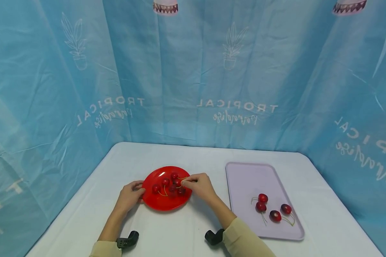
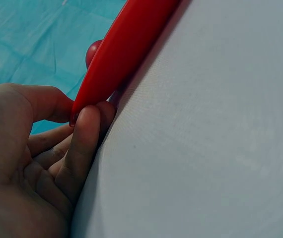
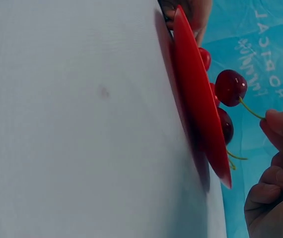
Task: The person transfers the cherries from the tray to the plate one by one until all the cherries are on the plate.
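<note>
A round red plate point(image 1: 164, 204) bearing several dark red cherries with stems is at the middle left of the white table. At its left rim, my left hand point(image 1: 129, 197) grips the edge, thumb on top and fingers beneath, as the left wrist view shows. My right hand point(image 1: 202, 186) is over the plate's right side. Between its thumb and index finger it pinches the thin green stem of a cherry point(image 3: 231, 88), which hangs over the plate close to other cherries. In the right wrist view another dark cherry point(image 3: 225, 126) lies near the plate's rim.
To the right, a pale lilac rectangular tray point(image 1: 249, 175) holds several more cherries, among them one dark cherry point(image 1: 275, 216) near its front. My right forearm passes close by the tray's left edge. Blue printed curtains point(image 1: 186, 71) hang around the table point(image 1: 206, 157).
</note>
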### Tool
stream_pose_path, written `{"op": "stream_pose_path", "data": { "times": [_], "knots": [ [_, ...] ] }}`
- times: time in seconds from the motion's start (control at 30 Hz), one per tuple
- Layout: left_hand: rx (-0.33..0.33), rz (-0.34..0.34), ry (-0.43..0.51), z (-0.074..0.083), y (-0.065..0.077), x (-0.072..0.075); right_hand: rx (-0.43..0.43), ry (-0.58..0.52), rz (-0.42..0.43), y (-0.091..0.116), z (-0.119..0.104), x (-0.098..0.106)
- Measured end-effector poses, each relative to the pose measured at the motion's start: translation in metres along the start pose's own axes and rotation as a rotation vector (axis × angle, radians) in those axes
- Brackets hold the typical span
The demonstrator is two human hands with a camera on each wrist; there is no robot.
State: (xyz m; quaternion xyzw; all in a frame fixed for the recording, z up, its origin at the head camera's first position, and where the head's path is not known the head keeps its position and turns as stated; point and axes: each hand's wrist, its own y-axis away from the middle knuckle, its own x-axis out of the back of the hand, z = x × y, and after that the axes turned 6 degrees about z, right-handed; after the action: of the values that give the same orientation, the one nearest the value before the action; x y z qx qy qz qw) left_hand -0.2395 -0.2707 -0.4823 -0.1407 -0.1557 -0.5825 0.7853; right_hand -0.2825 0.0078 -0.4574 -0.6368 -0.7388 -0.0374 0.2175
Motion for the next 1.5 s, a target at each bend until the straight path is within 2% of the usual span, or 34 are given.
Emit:
{"op": "stream_pose_path", "data": {
  "times": [0.33,0.57,0.7,0.9,1.2,1.5],
  "knots": [
    [-0.004,-0.005,0.005,0.004,0.003,-0.004,-0.033,0.017,0.015,-0.001,0.005,-0.012],
    [-0.004,0.001,0.002,0.007,0.003,-0.003,0.03,0.115,0.022,-0.006,0.007,-0.017],
    [-0.004,-0.002,-0.004,0.008,0.002,-0.004,0.034,0.155,0.011,-0.006,0.006,-0.018],
    [-0.018,-0.004,0.006,0.006,0.0,-0.003,0.009,0.162,-0.002,-0.002,-0.003,-0.012],
    [-0.016,-0.011,0.0,0.0,0.001,-0.001,0.051,0.172,-0.044,0.008,-0.005,0.003],
    [-0.014,-0.003,-0.009,-0.001,0.0,-0.001,0.057,0.207,-0.059,0.015,-0.003,0.021]
  ]
}}
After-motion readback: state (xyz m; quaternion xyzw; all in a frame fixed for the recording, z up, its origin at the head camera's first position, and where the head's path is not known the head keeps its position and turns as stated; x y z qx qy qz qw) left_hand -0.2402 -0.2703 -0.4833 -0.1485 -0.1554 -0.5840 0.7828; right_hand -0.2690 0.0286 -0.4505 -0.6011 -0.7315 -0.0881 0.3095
